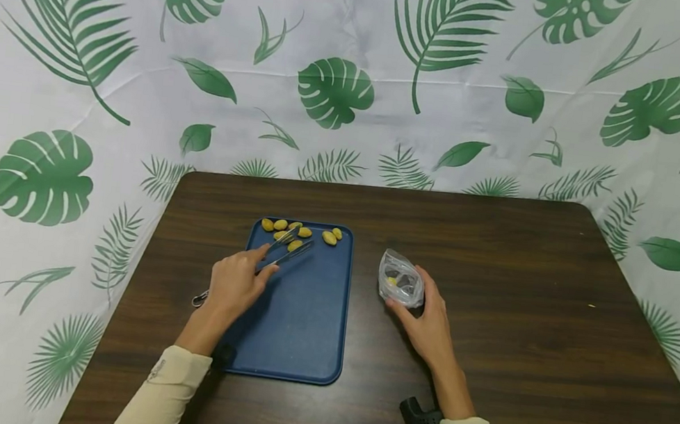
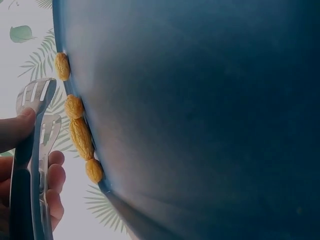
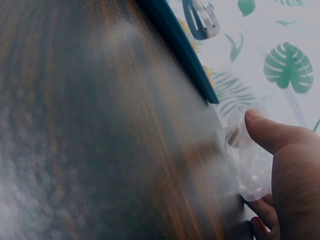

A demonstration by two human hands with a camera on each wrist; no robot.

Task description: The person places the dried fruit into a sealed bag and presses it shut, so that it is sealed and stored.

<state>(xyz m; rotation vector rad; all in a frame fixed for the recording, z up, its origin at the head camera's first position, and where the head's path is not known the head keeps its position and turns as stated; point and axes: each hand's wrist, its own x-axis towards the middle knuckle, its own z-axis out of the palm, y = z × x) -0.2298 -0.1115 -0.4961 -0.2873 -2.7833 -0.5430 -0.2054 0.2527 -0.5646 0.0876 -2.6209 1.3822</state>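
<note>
My left hand (image 1: 237,281) grips metal tongs (image 1: 292,254) over the upper left of a blue tray (image 1: 295,326). In the left wrist view, the ends of the tongs (image 2: 35,95) stand apart, with no fruit between them. Several wrinkled yellow fruits (image 1: 305,232) lie near the tray's far edge, most around the tong ends; two fruits (image 1: 329,238) sit at the far right corner. To the right of the tray, my right hand (image 1: 432,327) holds a clear plastic bag (image 1: 402,290) between thumb and fingers. Its mouth gapes upward, and something yellow shows inside.
The tray rests on a dark wood-grain table (image 1: 520,344). Behind it hangs a white cloth (image 1: 375,125) printed with green leaves. A black wrist device (image 1: 420,415) sits at my right cuff, and a small yellowish speck (image 1: 591,306) lies far right.
</note>
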